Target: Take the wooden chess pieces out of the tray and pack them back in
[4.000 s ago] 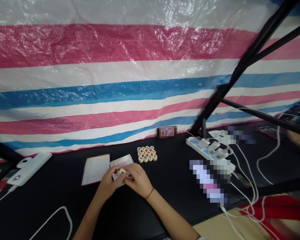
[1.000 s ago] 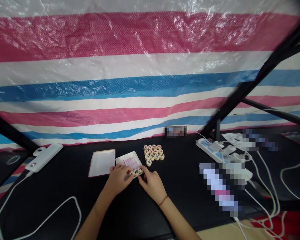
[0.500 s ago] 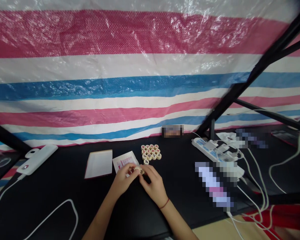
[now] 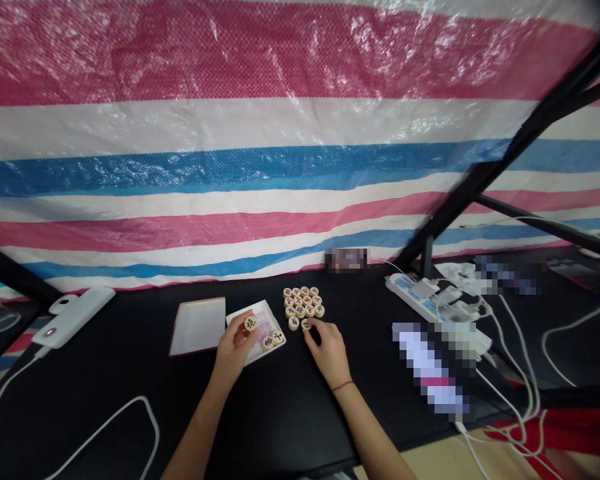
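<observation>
Left hand (image 4: 234, 352) curled over a white card with pink print (image 4: 258, 327), fingers pressed together and seemingly pinching a round cream wooden chess disc with a dark engraved character (image 4: 251, 323) at about 1 o'clock of the palm; thumb contact partly hidden. Two more cream wooden discs (image 4: 267, 343) lying on the card at about 3 o'clock of that hand, just beside the fingers. Right hand (image 4: 329, 351) low over the black bench (image 4: 280, 413), fingers slightly spread, tips at a lone cream disc (image 4: 306, 324) at about 11 o'clock; pinch or mere touch, cannot tell. Tight cluster of cream discs (image 4: 300, 305) just beyond, at 12 o'clock of that hand. White rectangular board with a red edge (image 4: 197, 327) at 9 o'clock of the card. Best handling, by the look of it: fingertips on the disc rim only, straight lift, no bumping neighbouring discs.
</observation>
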{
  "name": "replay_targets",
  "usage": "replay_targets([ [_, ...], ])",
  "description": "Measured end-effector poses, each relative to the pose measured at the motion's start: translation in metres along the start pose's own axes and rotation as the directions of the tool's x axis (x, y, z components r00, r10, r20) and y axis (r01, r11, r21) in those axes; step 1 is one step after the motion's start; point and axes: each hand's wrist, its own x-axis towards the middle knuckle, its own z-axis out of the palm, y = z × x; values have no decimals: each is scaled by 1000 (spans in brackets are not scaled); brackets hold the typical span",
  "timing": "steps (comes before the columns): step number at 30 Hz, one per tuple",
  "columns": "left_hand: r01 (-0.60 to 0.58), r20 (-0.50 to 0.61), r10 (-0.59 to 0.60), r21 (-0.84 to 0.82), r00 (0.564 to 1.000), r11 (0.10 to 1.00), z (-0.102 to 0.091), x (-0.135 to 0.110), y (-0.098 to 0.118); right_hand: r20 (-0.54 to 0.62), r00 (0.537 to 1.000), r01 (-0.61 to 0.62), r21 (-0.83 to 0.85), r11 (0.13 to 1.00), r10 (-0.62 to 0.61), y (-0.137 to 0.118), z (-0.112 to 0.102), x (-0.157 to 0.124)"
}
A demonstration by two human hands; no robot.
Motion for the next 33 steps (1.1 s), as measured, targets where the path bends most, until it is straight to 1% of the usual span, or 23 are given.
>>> replay_targets([
  [2, -78, 32, 75, 76, 997, 994, 2, -2, 1, 6, 1000, 20, -21, 1000, -20, -4, -1, 3],
  [4, -182, 67, 172, 197, 983, 963, 6, -5, 5, -24, 1000, 19, 7, 1000, -19, -13, -5, 3],
  [6, -298, 123, 272, 327, 954, 897, 12, -9, 10, -41, 999, 14, 102, 995, -10, -29, -12, 1],
  [8, -404, 208, 348, 400, 914, 823, 19, -14, 13, 1, 1000, 23, 231, 973, -23, -50, -19, -3],
  [11, -495, 293, 401, 450, 868, 743, 28, -18, 15, 57, 997, 26, 362, 932, -49, -77, -25, -7],
  [13, -520, 316, 413, 482, 854, 705, 31, -20, 15, 58, 998, 0, 399, 917, -25, -86, -24, -7],
  [14, -531, 326, 420, 499, 847, 684, 30, -20, 15, 53, 999, -13, 408, 913, -10, -86, -23, -6],
  [16, -547, 346, 424, 551, 837, 630, 26, -19, 13, 18, 999, -38, 407, 913, 34, -78, -21, -5],
  [17, -541, 345, 420, 590, 840, 599, 23, -18, 12, -15, 998, -55, 396, 916, 66, -70, -20, -4],
  [20, -481, 336, 355, 717, 872, 504, 14, -16, 7, -135, 976, -118, 315, 942, 168, -40, -16, -2],
  [22, -458, 367, 278, 757, 888, 465, 9, -14, 3, -166, 969, -140, 232, 963, 181, -20, -12, -2],
  [24, -465, 413, 214, 763, 885, 449, 7, -13, 1, -152, 975, -140, 159, 977, 164, -5, -8, -3],
  [26, -477, 446, 179, 757, 877, 447, 5, -11, 1, -130, 980, -134, 117, 984, 149, 2, -6, -5],
  [31, -516, 507, 160, 710, 847, 479, -1, -5, 7, -91, 986, -131, 107, 986, 141, 3, -5, -4],
  [33, -520, 520, 149, 702, 841, 487, -4, -3, 9, -83, 987, -131, 108, 985, 141, 2, -6, -4],
])
